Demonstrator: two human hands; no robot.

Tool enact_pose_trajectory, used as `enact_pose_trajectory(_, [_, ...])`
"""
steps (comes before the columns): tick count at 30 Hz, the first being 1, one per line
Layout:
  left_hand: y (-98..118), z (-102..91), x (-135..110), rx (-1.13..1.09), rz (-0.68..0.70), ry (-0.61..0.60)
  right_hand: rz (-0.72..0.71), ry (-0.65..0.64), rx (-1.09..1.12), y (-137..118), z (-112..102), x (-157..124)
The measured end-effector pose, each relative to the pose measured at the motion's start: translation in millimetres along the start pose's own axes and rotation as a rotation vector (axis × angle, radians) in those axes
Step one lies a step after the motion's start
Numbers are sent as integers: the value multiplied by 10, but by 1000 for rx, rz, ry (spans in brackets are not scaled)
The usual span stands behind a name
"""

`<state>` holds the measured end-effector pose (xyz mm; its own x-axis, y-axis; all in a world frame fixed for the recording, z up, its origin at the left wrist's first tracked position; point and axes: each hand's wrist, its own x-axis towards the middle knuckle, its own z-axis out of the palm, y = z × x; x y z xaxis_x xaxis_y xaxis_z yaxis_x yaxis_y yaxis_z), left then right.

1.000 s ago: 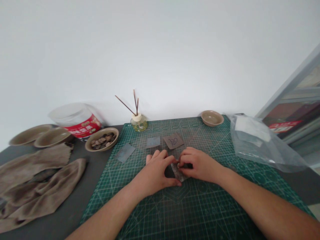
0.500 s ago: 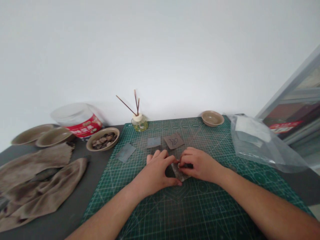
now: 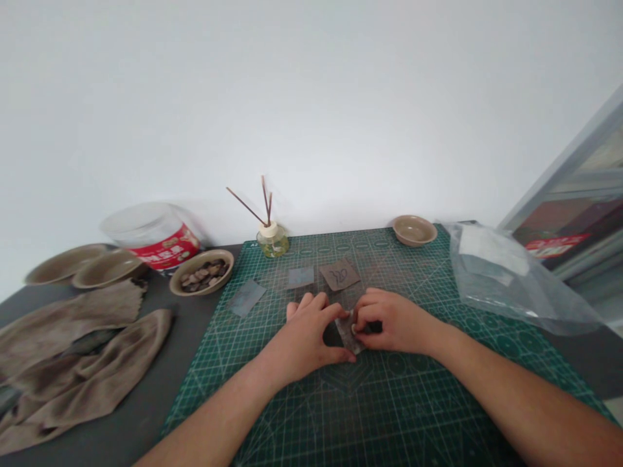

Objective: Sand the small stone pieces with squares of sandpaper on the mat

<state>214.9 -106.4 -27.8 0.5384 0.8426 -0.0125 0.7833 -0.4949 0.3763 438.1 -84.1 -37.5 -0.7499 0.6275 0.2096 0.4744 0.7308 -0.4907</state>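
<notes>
A small grey-brown sheet (image 3: 348, 337), rough like sandpaper, lies flat on a green cutting mat (image 3: 302, 415). My left hand (image 3: 314, 334) holds it down, index fingertip at its far edge and thumb at its near edge. Over the same sheet, my right hand (image 3: 387, 321) is closed in a pinch. A small pale stone-like piece (image 3: 354, 329) shows at those fingertips, mostly hidden by them. Just beyond the hands lies a brown square (image 3: 339, 275) with handwriting on it. Beside that is a grey square (image 3: 300, 277), and farther left another grey square (image 3: 246, 298).
At the left stand a bowl of pebbles (image 3: 202, 272), two tan bowls (image 3: 109, 269) and a red-labelled plastic tub (image 3: 163, 243). A brown cloth (image 3: 111, 383) lies in front. A reed diffuser (image 3: 272, 241), a small bowl (image 3: 415, 231) and a clear bag (image 3: 516, 292) are farther back.
My right hand and the small pale piece have shifted slightly right and nearer over the sheet. My left hand keeps its hold in nearly the same place.
</notes>
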Motion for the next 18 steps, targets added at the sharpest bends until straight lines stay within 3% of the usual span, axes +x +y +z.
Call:
enact_pose_trajectory(5, [-1,7,4,0,-2,4,60,55,-34,1,17,8])
enact_pose_trajectory(11, [16,3,-2,-5,-10,9,22,-3,5,-38,28,-8])
enact_pose_trajectory(18, [23,-2,0,-13,-34,-6,49,23,-5,14,2,-17])
